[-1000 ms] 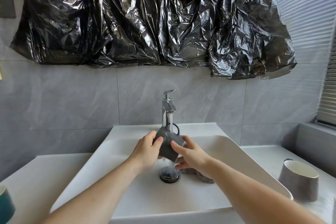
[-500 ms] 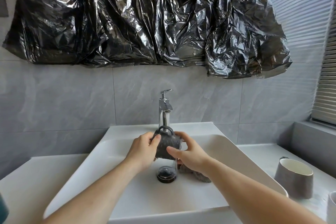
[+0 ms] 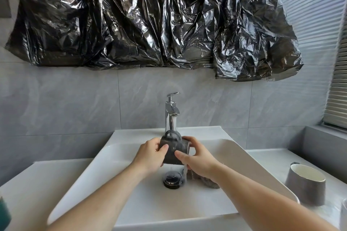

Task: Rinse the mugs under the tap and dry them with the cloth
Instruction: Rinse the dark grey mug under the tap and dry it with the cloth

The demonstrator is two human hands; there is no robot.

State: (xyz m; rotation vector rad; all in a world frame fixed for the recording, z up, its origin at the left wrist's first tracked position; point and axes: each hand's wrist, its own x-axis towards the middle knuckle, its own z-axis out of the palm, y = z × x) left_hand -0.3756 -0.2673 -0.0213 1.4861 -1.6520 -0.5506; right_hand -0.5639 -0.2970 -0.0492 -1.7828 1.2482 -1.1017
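Grey wall tiles [image 3: 75, 103] rose behind a white basin [image 3: 131, 193], and crumpled black plastic sheeting [image 3: 150, 17] hung across the wall above the chrome tap [image 3: 171, 112]. Straight below the tap's spout, a dark grey mug [image 3: 175, 151] lay on its side over the bowl, handle uppermost and mouth turned to the right. Water ran off its lower edge toward the black drain plug [image 3: 173, 180] beneath the tap. The left hand [image 3: 151, 154] clasped the mug's base end, thumb across the wall; the right hand [image 3: 198, 157] clamped the mouth end, fingers curled over the rim. Just right of the drain, half hidden by the right wrist, lay something dark and mottled [image 3: 206, 181], possibly a wet cloth or a second mug. Well right of the tap, on the counter, stood a grey cup [image 3: 305, 185] with a white inside. A teal object [image 3: 4, 215] showed at the far left edge.
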